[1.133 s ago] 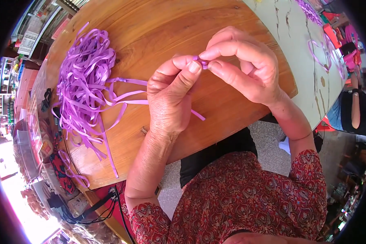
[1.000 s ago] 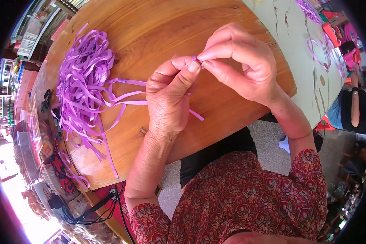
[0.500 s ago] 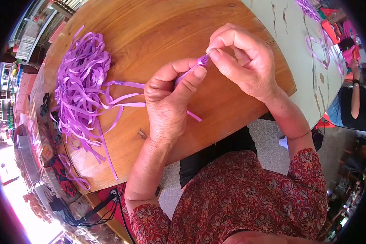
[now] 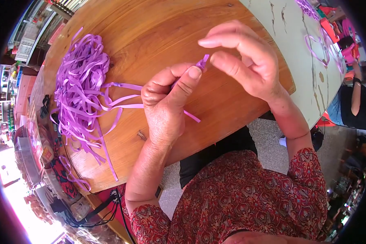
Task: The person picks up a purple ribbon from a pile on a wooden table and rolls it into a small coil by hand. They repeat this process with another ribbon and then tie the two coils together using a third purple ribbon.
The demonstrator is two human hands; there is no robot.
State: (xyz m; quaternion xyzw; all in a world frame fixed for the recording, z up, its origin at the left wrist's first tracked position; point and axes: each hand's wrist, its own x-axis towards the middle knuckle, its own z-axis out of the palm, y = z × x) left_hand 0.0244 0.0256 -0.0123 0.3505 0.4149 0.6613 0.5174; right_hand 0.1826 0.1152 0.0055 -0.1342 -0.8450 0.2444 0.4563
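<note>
1. The part of the purple strip (image 4: 202,62) that runs through the left hand (image 4: 166,101) is hidden by the fingers; only its short folded tip above the thumb and a tail (image 4: 191,116) coming out to the right of the hand can be seen.
2. Whether the right fingertips touch the tip cannot be made out; they are seen just beside it.
3. The edges of the view are bent and dark, so the clutter at the lower left and the person in dark clothing at the right edge are cut off and hard to read.
4. The left hand is closed around the strip, which is pinched between thumb and forefinger, the tip being held up above the wooden counter (image 4: 158,28).
5. The right hand (image 4: 244,61) is held loosely open, with the fingers curved and the forefinger stretched leftward above the tip; nothing is gripped in it.
6. The left forearm is brought up from the lower edge, the back of the hand turned to the camera; the right forearm is brought in from the lower right, with the wrist bent over the counter's edge.
7. A loose pile of purple strips (image 4: 79,81) is spread on the counter to the left, a few strands being trailed toward the left hand
</note>
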